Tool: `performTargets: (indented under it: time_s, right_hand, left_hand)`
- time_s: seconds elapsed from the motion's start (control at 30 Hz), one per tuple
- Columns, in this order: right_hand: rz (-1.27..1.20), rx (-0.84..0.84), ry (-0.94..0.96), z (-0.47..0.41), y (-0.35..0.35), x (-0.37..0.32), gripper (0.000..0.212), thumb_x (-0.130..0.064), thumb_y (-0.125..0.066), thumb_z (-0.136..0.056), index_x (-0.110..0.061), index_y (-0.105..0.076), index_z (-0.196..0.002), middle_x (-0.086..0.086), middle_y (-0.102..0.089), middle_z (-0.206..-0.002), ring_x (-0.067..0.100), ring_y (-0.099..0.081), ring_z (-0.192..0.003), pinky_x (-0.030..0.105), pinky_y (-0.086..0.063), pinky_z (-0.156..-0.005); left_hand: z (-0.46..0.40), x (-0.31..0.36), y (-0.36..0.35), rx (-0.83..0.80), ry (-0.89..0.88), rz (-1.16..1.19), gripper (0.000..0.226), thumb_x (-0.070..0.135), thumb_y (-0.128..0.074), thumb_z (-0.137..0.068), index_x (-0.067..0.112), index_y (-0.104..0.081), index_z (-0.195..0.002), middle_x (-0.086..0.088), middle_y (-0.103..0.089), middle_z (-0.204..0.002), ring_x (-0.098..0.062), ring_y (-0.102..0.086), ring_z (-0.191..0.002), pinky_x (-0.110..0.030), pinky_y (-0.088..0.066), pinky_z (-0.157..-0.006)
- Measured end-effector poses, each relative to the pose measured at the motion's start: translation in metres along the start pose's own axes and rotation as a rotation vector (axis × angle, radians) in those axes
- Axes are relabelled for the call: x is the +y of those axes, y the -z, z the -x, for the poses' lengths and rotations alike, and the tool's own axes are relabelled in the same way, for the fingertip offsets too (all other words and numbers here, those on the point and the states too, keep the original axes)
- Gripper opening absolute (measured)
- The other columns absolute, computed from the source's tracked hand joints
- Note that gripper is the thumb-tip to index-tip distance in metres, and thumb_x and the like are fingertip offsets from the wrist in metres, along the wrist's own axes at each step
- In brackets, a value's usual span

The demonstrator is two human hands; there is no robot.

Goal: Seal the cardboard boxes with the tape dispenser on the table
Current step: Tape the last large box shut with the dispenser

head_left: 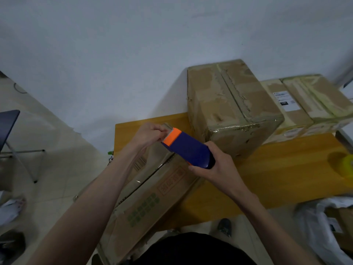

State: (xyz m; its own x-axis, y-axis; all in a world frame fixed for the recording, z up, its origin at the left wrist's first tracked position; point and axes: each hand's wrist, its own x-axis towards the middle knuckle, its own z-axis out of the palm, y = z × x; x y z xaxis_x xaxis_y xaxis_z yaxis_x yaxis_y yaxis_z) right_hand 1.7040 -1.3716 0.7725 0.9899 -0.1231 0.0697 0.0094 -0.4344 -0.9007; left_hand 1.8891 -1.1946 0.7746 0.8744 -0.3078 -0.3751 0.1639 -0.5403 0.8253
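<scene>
A long cardboard box with green print lies on the yellow wooden table, its near end jutting over the table's edge toward me. Above its far end I hold a blue tape dispenser with an orange head. My right hand grips the dispenser's blue body from below. My left hand pinches at the orange head, where the tape end comes out over the box's far edge. Clear tape runs along the box's centre seam.
A tall taped box stands just behind the dispenser, with several flatter taped boxes to its right. A yellow tape roll lies at the table's right edge. A chair stands on the floor left; bags lie lower right.
</scene>
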Motion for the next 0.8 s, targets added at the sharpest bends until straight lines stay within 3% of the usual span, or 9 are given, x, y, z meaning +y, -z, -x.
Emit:
performTargets:
  time_s: [0.1, 0.23, 0.33, 0.47, 0.6, 0.73, 0.8]
  right_hand:
    - [0.066, 0.021, 0.004, 0.0, -0.002, 0.0, 0.041, -0.038, -0.082, -0.081, -0.028, -0.052, -0.107, -0.013, -0.06, -0.091, 0.003, -0.061, -0.077, 0.011, -0.045, -0.063]
    - [0.173, 0.065, -0.04, -0.008, -0.004, -0.002, 0.044, -0.049, -0.077, -0.081, -0.029, -0.049, -0.108, -0.014, -0.059, -0.09, 0.003, -0.061, -0.074, 0.018, -0.051, -0.063]
    - [0.265, 0.107, -0.065, -0.017, -0.002, -0.002, 0.045, -0.054, -0.074, -0.081, -0.028, -0.049, -0.109, -0.013, -0.058, -0.089, 0.004, -0.061, -0.073, 0.025, -0.055, -0.065]
    - [0.332, 0.112, -0.121, -0.027, 0.001, -0.006, 0.049, -0.063, -0.067, -0.079, -0.026, -0.047, -0.104, -0.011, -0.058, -0.087, 0.005, -0.059, -0.07, 0.024, -0.047, -0.06]
    - [0.347, 0.086, -0.168, -0.03, -0.002, -0.006, 0.059, -0.073, -0.058, -0.071, -0.024, -0.047, -0.103, -0.009, -0.058, -0.085, 0.008, -0.059, -0.07, 0.028, -0.049, -0.062]
    - [0.331, 0.093, -0.203, -0.043, -0.001, 0.004, 0.05, -0.062, -0.07, -0.078, -0.024, -0.049, -0.103, -0.008, -0.06, -0.087, 0.01, -0.061, -0.073, 0.032, -0.055, -0.066]
    - [0.308, 0.099, -0.225, -0.05, 0.001, 0.008, 0.048, -0.058, -0.074, -0.078, -0.024, -0.05, -0.102, -0.008, -0.059, -0.087, 0.009, -0.06, -0.074, 0.03, -0.054, -0.065]
  left_hand:
    - [-0.009, 0.001, 0.004, 0.034, -0.017, 0.002, 0.021, -0.011, -0.061, -0.087, 0.006, -0.073, -0.081, 0.009, -0.069, -0.059, 0.002, -0.061, -0.058, -0.01, -0.05, -0.054]
    - [-0.022, 0.006, 0.001, 0.068, -0.027, 0.016, 0.012, -0.004, -0.069, -0.086, 0.002, -0.077, -0.091, -0.007, -0.075, -0.087, -0.014, -0.068, -0.083, -0.022, -0.058, -0.072]
    - [-0.035, 0.011, -0.01, 0.066, -0.031, -0.006, 0.014, -0.001, -0.071, -0.086, 0.01, -0.079, -0.083, -0.005, -0.077, -0.092, -0.018, -0.071, -0.092, -0.032, -0.061, -0.083]
    - [-0.053, 0.008, -0.009, 0.161, -0.044, -0.105, 0.01, 0.007, -0.077, -0.085, 0.015, -0.077, -0.078, -0.002, -0.074, -0.086, -0.007, -0.065, -0.076, -0.018, -0.054, -0.068]
    - [-0.069, -0.006, 0.014, 0.23, -0.1, -0.204, 0.008, 0.015, -0.081, -0.081, 0.008, -0.079, -0.086, -0.002, -0.072, -0.081, -0.004, -0.063, -0.075, -0.025, -0.053, -0.079]
    - [-0.077, -0.01, 0.009, 0.233, -0.176, -0.231, 0.008, 0.012, -0.082, -0.081, 0.007, -0.079, -0.087, -0.001, -0.072, -0.082, 0.004, -0.06, -0.073, -0.006, -0.047, -0.068]
    - [-0.084, -0.014, 0.007, 0.233, -0.2, -0.217, 0.009, 0.013, -0.084, -0.079, 0.01, -0.078, -0.085, -0.001, -0.073, -0.083, 0.0, -0.064, -0.075, -0.013, -0.053, -0.075]
